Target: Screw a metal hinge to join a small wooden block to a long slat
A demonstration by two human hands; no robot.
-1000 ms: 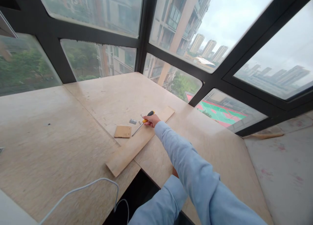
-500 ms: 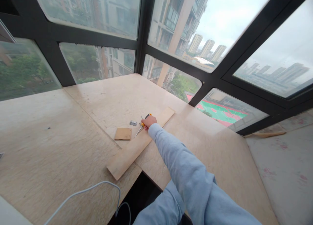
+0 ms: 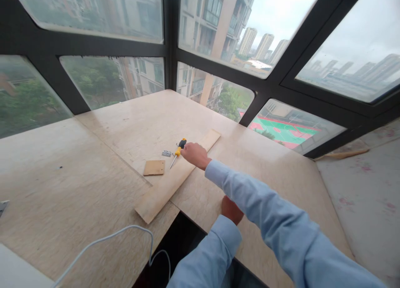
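A screwdriver with a yellow and black handle lies on the plywood tabletop, its shaft pointing toward me. My right hand hovers just right of the handle, fingers loosely curled and apart from it, above a long wooden plank. A small square wood piece and a small metal hinge lie left of the screwdriver. My left hand rests on the tabletop near its front edge, mostly hidden by my sleeve.
Large slanted windows with dark frames close in the far side of the tabletop. A white cable loops over the near edge beside a dark gap. A wood strip lies on the ledge at right.
My right hand held the screwdriver handle earlier; now the screwdriver lies on the tabletop and the hand has drawn back to the right. My left hand has come into view.
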